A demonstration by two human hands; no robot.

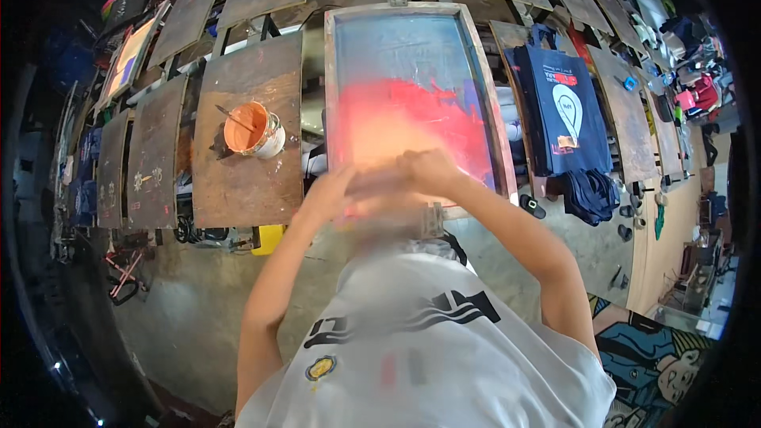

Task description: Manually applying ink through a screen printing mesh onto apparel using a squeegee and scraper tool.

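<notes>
Head view shows the left hand (331, 189) and right hand (432, 172) with their grip closed around a blurred bar (379, 183), its long axis running side to side over the near end of a framed screen (331, 71), whose own length points away from the person. Red ink (444, 117) lies across the mesh beyond the bar, and on the right a navy bag (547, 139), handles pointing away, carries white and red lettering (562, 78) above a white drop-shaped emblem (567, 109).
</notes>
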